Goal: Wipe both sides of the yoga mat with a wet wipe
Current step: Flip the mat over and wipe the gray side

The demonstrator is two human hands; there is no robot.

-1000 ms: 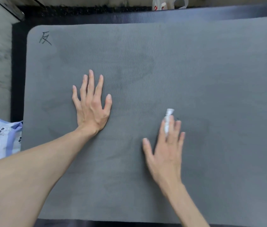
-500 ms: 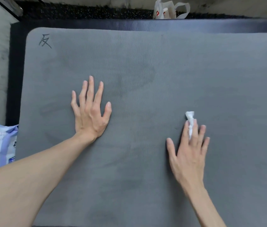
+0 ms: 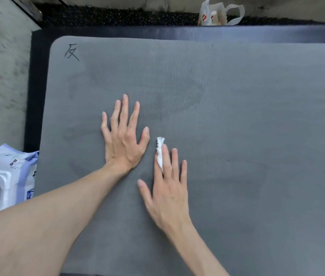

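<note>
In the head view, the grey yoga mat (image 3: 237, 136) lies flat across a larger dark mat (image 3: 36, 92), with a handwritten character (image 3: 71, 52) near its far left corner. The left hand (image 3: 122, 134) is spread flat on the mat, fingers straight and apart, pressing it down. The right hand (image 3: 167, 188) also lies flat with straight fingers, and the crumpled white wet wipe (image 3: 159, 152) is trapped under its fingers, one end sticking out past the fingertips against the mat. Half a second ago the right hand and wipe were well to the right of the left hand; now they sit just beside its thumb, so the wipe has swept leftward across the middle of the mat while the left hand has kept its place as an anchor. That reads as one pass of a side-to-side stroke on the face now turned up; faint darker patches on the surface may be damp streaks, though that is hard to tell. The underside is hidden, so whether it has been cleaned cannot be judged. A pack of wipes (image 3: 8, 182) lies off the left edge, and a white plastic bag (image 3: 217, 14) sits beyond the far edge.
</note>
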